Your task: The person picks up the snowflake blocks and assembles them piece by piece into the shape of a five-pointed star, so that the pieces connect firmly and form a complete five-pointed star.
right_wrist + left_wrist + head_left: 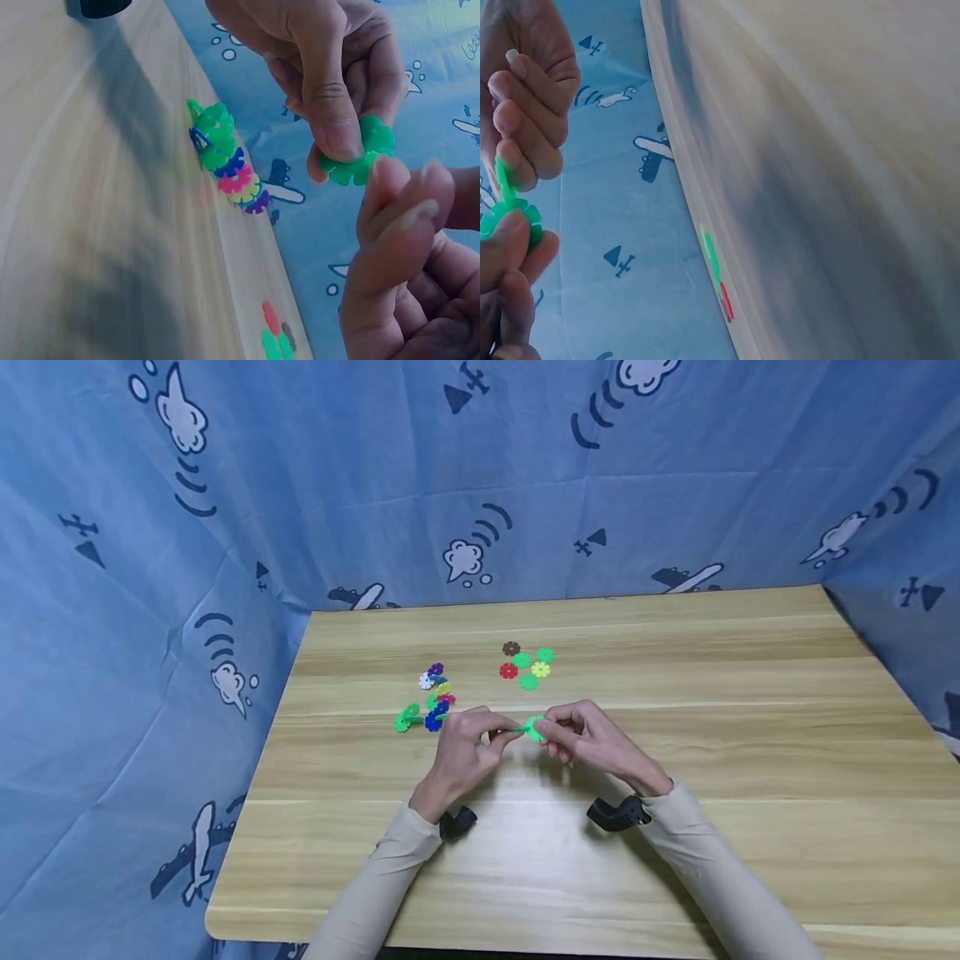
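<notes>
Just above the middle of the table, both hands hold green flower-shaped plastic discs with slotted edges. My left hand (470, 747) pinches a green disc (519, 728) seen edge-on between thumb and fingers. Facing the head camera is another green disc (536, 728), gripped by my right hand (592, 739) between thumb and index finger. The two discs meet at their edges at an angle, as the left wrist view shows with the flat disc (531, 213) against the upright one (505, 178). Fingers cover part of both.
Left of the hands lies a joined chain of coloured discs (437, 716), in green, blue, pink, yellow, white and purple. Beyond the hands are several loose discs: brown (511, 648), red (508, 671), yellow (541, 669) and green. A blue patterned curtain (525, 485) borders the wooden table (712, 693).
</notes>
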Available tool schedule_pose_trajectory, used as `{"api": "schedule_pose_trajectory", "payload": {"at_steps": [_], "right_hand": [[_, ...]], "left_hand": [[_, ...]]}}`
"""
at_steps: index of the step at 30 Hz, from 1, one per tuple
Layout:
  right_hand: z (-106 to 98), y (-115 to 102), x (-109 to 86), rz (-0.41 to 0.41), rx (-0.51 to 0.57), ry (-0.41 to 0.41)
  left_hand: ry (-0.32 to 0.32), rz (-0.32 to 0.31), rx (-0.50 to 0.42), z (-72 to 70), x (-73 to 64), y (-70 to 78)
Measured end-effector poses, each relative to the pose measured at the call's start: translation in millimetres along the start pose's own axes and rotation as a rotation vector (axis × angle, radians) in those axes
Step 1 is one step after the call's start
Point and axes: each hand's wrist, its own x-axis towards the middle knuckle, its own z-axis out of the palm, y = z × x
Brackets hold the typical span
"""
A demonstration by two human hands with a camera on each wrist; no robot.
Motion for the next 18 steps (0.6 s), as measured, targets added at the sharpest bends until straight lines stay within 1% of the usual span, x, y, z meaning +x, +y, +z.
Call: {"api": "schedule_pose_trajectory", "payload": {"at_steps": [2, 4, 7, 10, 12, 14, 16, 18], "right_hand": [[0.6, 0.2, -0.6, -0.002, 0.011, 0.003], [1.5, 0.7, -1.3, 0.004, 0.013, 0.007], [2.4, 1.0, -2.2, 0.023, 0.005, 0.003], [1.2, 1.9, -0.5, 0.038, -0.013, -0.020], [-1.6, 4.2, 3.7, 0.047, -0.021, -0.043], [-6.8, 6.7, 10.2, 0.071, -0.014, -0.045], [-14.7, 10.1, 19.7, 0.093, -0.016, -0.012], [-25.6, 13.5, 30.7, 0.120, -0.059, 0.059]], "left_hand": [[0.010, 0.001, -0.010, 1.0, -0.4, 0.5], [0.007, 0.006, -0.010, 1.6, -0.7, 1.1], [-0.020, 0.001, 0.001, 2.1, -1.1, 1.1], [-0.042, -0.015, 0.029, 1.3, -1.2, 1.0], [-0.047, -0.048, 0.053, 1.3, -1.1, 0.4], [-0.046, -0.093, 0.061, 1.3, -0.7, -0.2], [-0.039, -0.141, 0.060, 0.9, -0.2, -0.1], [-0.033, -0.177, 0.051, 0.3, 0.7, 0.3]]}}
